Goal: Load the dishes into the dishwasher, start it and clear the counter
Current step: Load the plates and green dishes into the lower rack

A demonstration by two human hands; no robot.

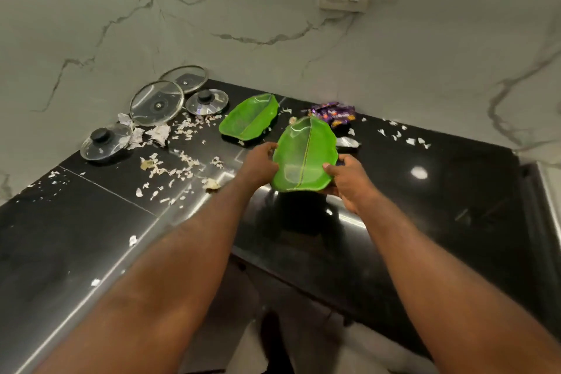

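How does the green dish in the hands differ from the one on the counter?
The held dish is gripped at both sides by the left hand and right hand and tilted up; the other dish lies untouched on the counter. The held dish is nearer; the other dish sits farther back. Both are green.

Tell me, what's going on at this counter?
A person grips a green leaf-shaped dish at its edges with the left hand and right hand, over the black counter. A second green dish lies behind it, and four glass lids sit in the corner. Torn paper scraps and a purple wrapper litter the counter.
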